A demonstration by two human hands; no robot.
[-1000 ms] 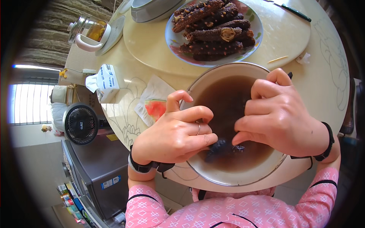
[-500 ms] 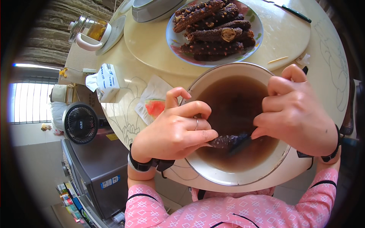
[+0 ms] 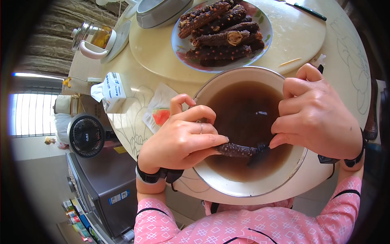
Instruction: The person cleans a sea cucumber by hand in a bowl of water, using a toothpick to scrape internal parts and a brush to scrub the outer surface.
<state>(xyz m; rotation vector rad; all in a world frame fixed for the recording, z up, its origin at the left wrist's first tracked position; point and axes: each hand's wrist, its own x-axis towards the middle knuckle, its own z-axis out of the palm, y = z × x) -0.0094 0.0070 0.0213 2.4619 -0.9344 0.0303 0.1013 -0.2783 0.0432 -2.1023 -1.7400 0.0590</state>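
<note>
Between the thumb and fingers of my left hand [image 3: 183, 136] is a dark, bumpy sea cucumber [image 3: 236, 150], lying nearly level just over the brown water [image 3: 239, 110] in a cream enamel basin [image 3: 231, 186]. My right hand [image 3: 319, 116] is closed round a slim black brush [image 3: 256, 157]. Its dark head touches the sea cucumber's right end, and the tip of its handle pokes out above my knuckles; the rest is hidden by my fingers. Beyond the basin, several spotted brown sea cucumbers [image 3: 223, 36] are piled on a flowered plate [image 3: 266, 38].
The plate stands on a round turntable [image 3: 154, 57]. Left of the basin lie a napkin [image 3: 161, 97] with a red piece [image 3: 161, 116] on it and a tissue pack [image 3: 111, 93]. A glass teapot [image 3: 97, 38], a grey container [image 3: 160, 14] and a pen-like stick [image 3: 310, 11] sit farther off.
The sea cucumber shows more of its length, and its right end meets the brush head, which was blurred before. Both hands shift slightly, the left one leftward. The whole view has moved a little.
</note>
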